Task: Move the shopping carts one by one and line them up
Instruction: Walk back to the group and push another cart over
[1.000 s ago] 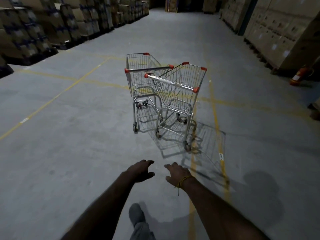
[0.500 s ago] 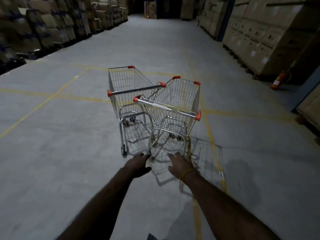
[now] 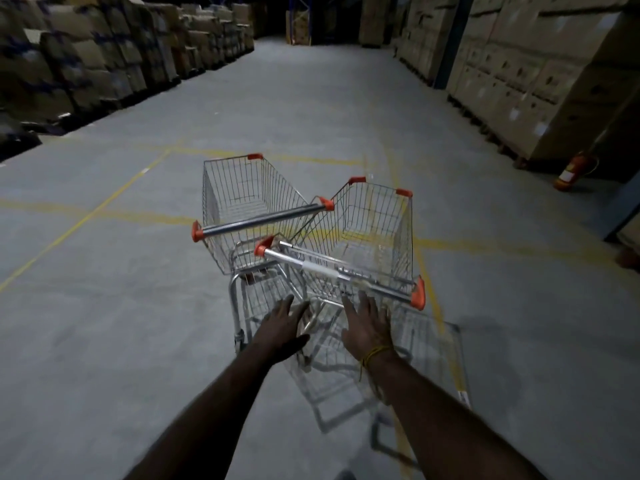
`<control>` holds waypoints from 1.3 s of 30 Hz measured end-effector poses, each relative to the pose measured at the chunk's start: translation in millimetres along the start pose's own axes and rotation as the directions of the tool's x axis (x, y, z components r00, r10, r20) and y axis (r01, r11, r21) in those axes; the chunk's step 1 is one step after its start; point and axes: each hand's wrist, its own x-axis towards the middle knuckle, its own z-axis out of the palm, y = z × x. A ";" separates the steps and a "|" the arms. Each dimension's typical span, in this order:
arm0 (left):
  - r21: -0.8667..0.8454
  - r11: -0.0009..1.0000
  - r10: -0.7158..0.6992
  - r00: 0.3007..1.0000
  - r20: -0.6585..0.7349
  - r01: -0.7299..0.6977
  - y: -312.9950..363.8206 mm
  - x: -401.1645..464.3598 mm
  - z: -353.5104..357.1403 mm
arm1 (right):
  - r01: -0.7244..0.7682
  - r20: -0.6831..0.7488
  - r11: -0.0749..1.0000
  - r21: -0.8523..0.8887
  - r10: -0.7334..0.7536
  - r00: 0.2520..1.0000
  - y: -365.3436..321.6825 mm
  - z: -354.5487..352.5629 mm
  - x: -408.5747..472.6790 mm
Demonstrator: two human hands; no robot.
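Setting: warehouse aisle, grey concrete floor (image 3: 104,341) with yellow lines, stacked cartons (image 3: 519,64) down both sides.
Near cart (image 3: 363,244): mid-aisle, angled, handle bar (image 3: 339,271) just ahead of both hands.
Far cart (image 3: 249,206): just left, baskets touching.
Left hand (image 3: 282,327): stretched out, fingers straight, gripping nothing.
Right hand (image 3: 367,323): spread flat, just short of the bar, holding nothing; yellow thread (image 3: 375,351) at wrist.
Right edge: fire extinguisher (image 3: 571,173) lying by the cartons.

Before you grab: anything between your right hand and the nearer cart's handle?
Head view: nothing between right hand and the silver, orange-capped handle.
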 end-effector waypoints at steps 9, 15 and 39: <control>0.100 0.995 0.013 0.999 -0.029 -0.010 -8.7 102.1 -14.2 | -0.080 -0.004 0.997 0.007 0.080 0.997 32.3 5.4 85.4; 0.126 0.986 0.123 0.984 -0.125 -0.107 -31.0 119.7 -3.3 | -0.169 -0.050 0.985 -0.037 0.167 0.985 26.2 23.0 91.1; 0.162 0.853 0.511 0.858 -0.055 -0.497 -107.3 10.5 21.9 | -0.505 -0.117 0.847 -0.166 0.492 0.863 -82.3 45.9 -51.5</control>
